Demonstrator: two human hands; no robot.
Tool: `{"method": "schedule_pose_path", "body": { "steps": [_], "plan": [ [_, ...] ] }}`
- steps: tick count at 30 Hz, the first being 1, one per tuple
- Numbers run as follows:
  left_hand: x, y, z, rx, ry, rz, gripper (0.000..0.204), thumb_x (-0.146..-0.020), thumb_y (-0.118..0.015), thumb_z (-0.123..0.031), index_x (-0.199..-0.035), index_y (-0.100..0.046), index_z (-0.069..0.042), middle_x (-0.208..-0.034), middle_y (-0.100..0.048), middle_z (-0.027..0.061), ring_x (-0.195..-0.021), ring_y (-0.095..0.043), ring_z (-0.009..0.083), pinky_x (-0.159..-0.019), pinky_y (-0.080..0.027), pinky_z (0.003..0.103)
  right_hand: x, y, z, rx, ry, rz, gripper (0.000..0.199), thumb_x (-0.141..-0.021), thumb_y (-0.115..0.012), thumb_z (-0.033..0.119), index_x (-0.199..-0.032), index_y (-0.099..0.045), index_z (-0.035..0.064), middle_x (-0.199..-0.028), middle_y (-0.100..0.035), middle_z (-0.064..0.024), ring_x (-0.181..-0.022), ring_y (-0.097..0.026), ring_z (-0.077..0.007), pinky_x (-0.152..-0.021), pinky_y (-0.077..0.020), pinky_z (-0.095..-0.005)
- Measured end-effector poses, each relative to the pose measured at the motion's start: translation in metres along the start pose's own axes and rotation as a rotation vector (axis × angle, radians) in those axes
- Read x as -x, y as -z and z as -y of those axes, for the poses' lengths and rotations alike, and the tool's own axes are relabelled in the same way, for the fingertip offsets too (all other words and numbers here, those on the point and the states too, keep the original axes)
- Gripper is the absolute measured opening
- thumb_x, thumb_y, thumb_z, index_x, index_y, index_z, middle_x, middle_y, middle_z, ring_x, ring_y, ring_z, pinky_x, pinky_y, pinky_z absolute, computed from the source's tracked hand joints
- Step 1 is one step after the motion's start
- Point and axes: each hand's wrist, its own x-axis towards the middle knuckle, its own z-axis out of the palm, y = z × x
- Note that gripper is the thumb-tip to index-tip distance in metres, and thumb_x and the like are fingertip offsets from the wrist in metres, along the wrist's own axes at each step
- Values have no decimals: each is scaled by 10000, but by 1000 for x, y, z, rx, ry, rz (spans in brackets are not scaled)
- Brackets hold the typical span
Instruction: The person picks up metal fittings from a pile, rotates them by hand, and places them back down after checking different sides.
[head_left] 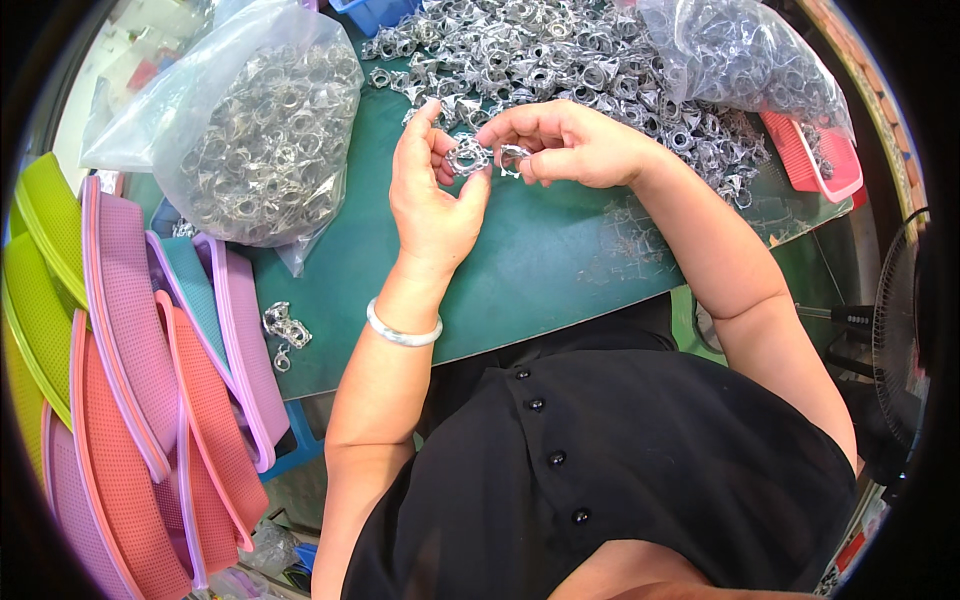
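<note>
Over the green tabletop both hands meet, each with a small silvery metal ring-shaped part. My left hand, a pale bangle on its wrist, pinches a round openwork metal part between thumb and fingers. From the right, my right hand grips a second metal ring part by thumb and forefinger, close beside the first. Whether the two parts touch, I cannot tell. Just beyond the hands lies a large heap of similar metal parts.
A clear bag of metal parts stands at the left, another bag at the far right above a pink basket. Stacked colored plastic baskets crowd the left edge. Some loose parts lie near them. A black fan stands at right.
</note>
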Motion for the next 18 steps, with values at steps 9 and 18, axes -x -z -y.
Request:
{"method": "schedule_pose_path", "body": {
  "steps": [9,18],
  "plan": [
    [0,0,1,51,-6,-34,722,-635,-657,49,-1282,-345,-31,-839,-475,17,-676,-438,64,-587,-395,182,0,1,0,37,-24,-4,419,-744,-525,62,-1161,-511,15,-875,-569,-28,-677,-499,-81,-639,-430,-235],
    [2,-3,3,40,-9,-69,712,-601,-650,29,-1261,-395,-56,-858,-475,37,-649,-446,99,-559,-425,221,2,0,-1,17,-8,-12,403,-741,-528,70,-1140,-523,14,-848,-567,-28,-675,-489,-76,-632,-420,-230]
  ]
}}
